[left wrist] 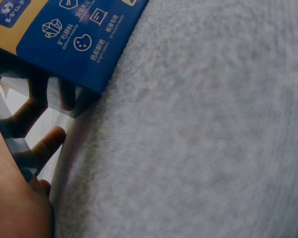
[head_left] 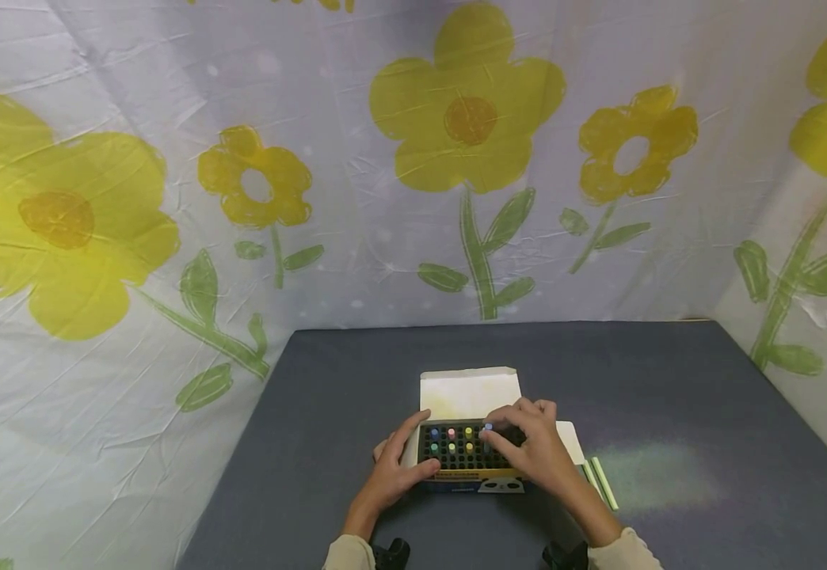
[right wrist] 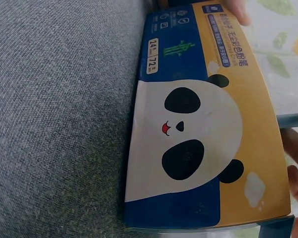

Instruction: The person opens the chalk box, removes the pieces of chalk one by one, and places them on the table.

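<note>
A chalk box [head_left: 456, 485] with a panda print stands on the table, its top raised. Several coloured chalk sticks [head_left: 451, 434] poke up in rows from a black holder with holes inside it. My left hand [head_left: 394, 471] grips the box's left end, thumb along the front edge. The left wrist view shows the box's blue side [left wrist: 84, 44] beside those fingers. Over the right part of the holder, my right hand [head_left: 538, 447] pinches a blue chalk stick [right wrist: 292, 120] between thumb and fingertips. The lower end of that stick is hidden behind the box's front in the right wrist view.
Behind the holder the box's white lid [head_left: 469, 396] lies folded back, and a white side flap [head_left: 570, 442] sticks out at the right. Two yellow-green chalk sticks [head_left: 604, 483] lie on the dark grey table [head_left: 699, 412] beside it. A flower-printed curtain [head_left: 356, 237] hangs behind.
</note>
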Tool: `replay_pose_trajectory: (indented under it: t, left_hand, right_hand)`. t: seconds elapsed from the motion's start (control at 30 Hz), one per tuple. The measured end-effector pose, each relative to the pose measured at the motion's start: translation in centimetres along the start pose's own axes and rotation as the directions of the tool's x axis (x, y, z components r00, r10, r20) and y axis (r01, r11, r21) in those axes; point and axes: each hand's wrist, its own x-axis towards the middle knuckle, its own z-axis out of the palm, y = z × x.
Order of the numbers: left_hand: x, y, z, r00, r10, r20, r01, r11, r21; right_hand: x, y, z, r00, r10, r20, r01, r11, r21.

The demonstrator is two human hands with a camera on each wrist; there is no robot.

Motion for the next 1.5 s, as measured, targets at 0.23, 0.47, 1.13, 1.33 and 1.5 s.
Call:
replay_pose_trajectory:
  t: [0.23,0.47,1.13,1.33,1.5]
  left_hand:
    - [0.0,-0.2,0.1,1.000,0.008,-0.008,-0.008,1.000,0.016]
    - [-0.1,-0.1,0.1,1.000,-0.002,-0.014,0.002,1.000,0.006]
    - [-0.1,-0.1,0.1,1.000,0.015,-0.005,-0.015,1.000,-0.011]
    - [-0.1,0.0,0.1,1.000,0.002,-0.020,-0.002,1.000,-0.002]
    - [0.0,-0.2,0.1,1.000,-0.005,-0.020,0.005,1.000,0.001]
  right_hand:
    - [0.4,-0.1,-0.2,0.993,-0.049,-0.106,0.049,0.999,-0.006]
    - [0.5,0.1,-0.7,0.990,-0.048,-0.135,0.049,0.999,0.005]
    - [-0.3,2.3,-3.8,0.985,-0.001,-0.171,0.021,0.993,0.118]
    - [-0.7,3.0,-5.1,0.989,0.043,-0.139,-0.023,0.990,0.141]
    - [-1.1,3.1,-6.0,0.987,0.096,-0.132,-0.075,0.985,0.156]
